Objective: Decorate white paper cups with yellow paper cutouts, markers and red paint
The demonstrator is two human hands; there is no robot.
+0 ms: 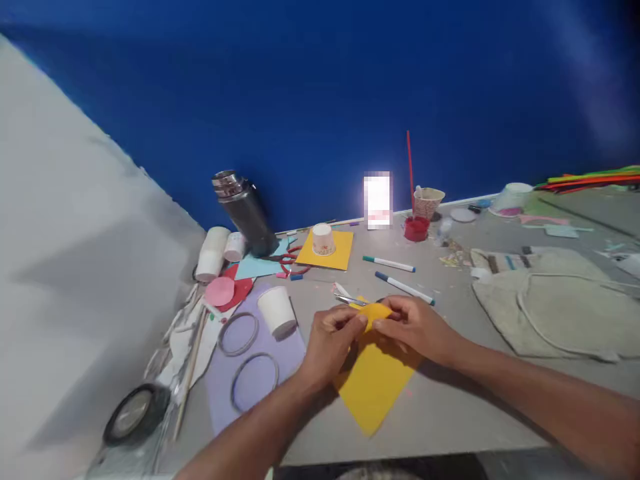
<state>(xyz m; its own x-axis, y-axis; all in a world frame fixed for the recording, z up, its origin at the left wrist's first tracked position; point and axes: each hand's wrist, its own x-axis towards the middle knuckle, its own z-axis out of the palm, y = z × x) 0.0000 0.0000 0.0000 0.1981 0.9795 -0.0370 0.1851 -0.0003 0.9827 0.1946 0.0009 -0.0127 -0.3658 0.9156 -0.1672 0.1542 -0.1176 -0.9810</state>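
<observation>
On the grey bench [450, 407], going left to right: a tape roll [133, 413], two metal rings [239, 333] on a lilac sheet [220, 393], a tipped white paper cup [277, 311]. Next, the left hand [330, 343] pinches the folded top of a yellow paper sheet [375, 383]; the right hand [415, 327] grips the same edge. Beyond lies a beige cloth bag [550, 307].

A deep blue wall [320, 87] rises behind the grey table [450, 400], with a pale surface [60, 233] at left.
</observation>
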